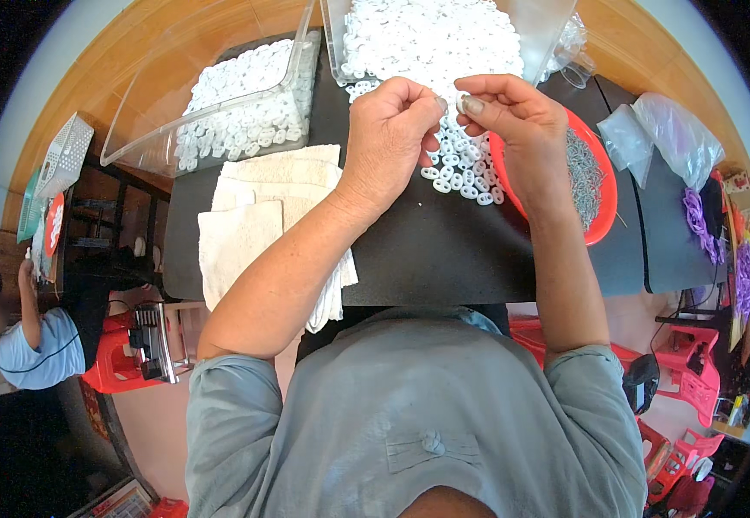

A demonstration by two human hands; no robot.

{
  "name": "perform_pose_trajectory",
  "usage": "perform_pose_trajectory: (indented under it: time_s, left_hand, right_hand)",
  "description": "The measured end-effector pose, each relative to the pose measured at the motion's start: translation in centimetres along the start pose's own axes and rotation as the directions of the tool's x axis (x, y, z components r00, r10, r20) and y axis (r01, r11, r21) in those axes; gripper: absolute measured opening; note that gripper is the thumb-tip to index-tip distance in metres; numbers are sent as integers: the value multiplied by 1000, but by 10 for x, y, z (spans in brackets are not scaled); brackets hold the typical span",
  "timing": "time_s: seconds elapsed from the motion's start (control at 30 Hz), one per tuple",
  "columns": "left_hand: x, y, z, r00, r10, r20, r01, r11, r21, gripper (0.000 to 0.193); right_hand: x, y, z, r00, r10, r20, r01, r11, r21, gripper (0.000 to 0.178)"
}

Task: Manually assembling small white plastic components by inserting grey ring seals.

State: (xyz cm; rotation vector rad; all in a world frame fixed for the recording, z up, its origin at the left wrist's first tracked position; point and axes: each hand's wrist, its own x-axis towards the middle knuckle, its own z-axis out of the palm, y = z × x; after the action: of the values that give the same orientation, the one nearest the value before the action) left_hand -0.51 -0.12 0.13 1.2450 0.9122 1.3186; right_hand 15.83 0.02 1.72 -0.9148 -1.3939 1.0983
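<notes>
My left hand (pixel 389 125) is closed, thumb tip pressed to the index finger. Whatever sits in that pinch is too small or hidden to make out. Just to its right, my right hand (pixel 523 129) bends thumb and index finger together, and the thing between them cannot be told. Beneath the hands lies a loose heap of small white plastic pieces with two holes (pixel 465 177). Partly behind my right wrist stands a red bowl (pixel 601 235) holding many small grey metal screws or pins (pixel 585 180).
A clear bin (pixel 333 47) heaped with white pieces stands at the back; another clear bin (pixel 146 129) lies tilted at left. Folded cream cloths (pixel 241 233) rest on the black table (pixel 444 268). Plastic bags (pixel 673 134) lie at right. Another person (pixel 42 345) sits far left.
</notes>
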Motion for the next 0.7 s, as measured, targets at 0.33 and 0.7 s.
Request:
perform_pose_trajectory:
  time_s: [0.33, 0.7]
  left_hand:
    - [-1, 3, 1, 1000, 10, -16, -10, 1000, 29, 14]
    - [-1, -1, 2, 1000, 0, 4, 0, 997, -72, 14]
  right_hand:
    - [-2, 1, 2, 1000, -8, -7, 8, 999, -50, 21]
    - [3, 8, 5, 994, 102, 26, -105, 981, 162, 18]
